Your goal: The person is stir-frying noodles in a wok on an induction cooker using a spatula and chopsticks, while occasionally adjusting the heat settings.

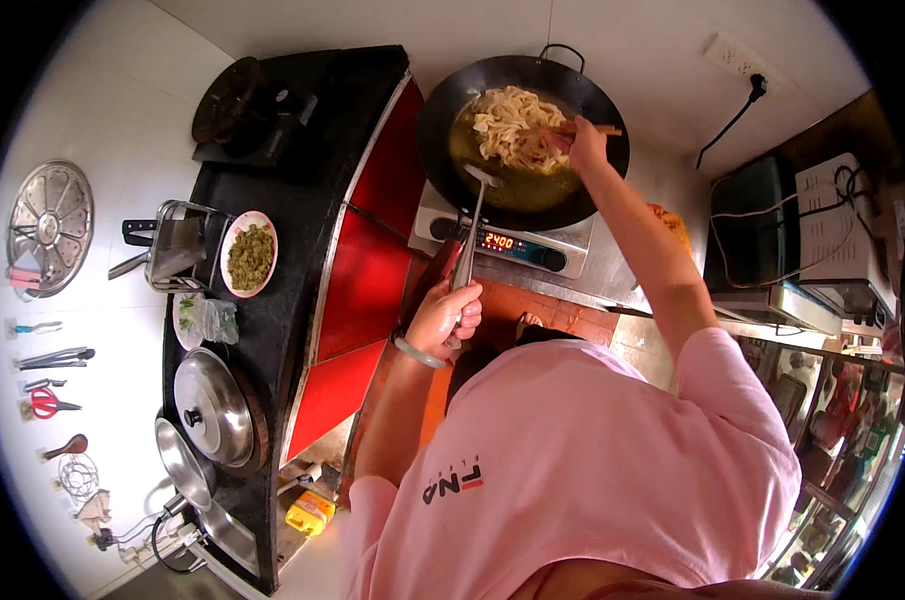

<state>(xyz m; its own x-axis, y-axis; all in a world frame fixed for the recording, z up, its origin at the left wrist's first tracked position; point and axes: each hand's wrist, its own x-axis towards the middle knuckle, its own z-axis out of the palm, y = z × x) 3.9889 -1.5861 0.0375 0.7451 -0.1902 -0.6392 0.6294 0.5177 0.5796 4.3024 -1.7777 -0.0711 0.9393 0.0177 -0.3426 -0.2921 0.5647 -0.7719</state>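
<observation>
A black wok [437,150] stands on an induction cooker [452,225] with a lit display. Pale strips of food, like wide noodles or sliced meat [516,112], lie in yellowish liquid in the wok. My right hand [583,146] reaches over the wok from the right, closed on wooden chopsticks [610,130] whose tips are among the strips. My left hand [448,315] is in front of the cooker, closed around the handle of a metal spatula [478,206]; its blade rests in the wok at the near left of the food. The wok's handle passes beside my left hand.
On the black counter [295,217] at left are a bowl of chopped greens [251,259], a knife rack [189,285], a plate with a plastic bag [219,321] and a lidded pan [216,405]. A wall socket with a plug [758,84] and appliances [835,225] are at right.
</observation>
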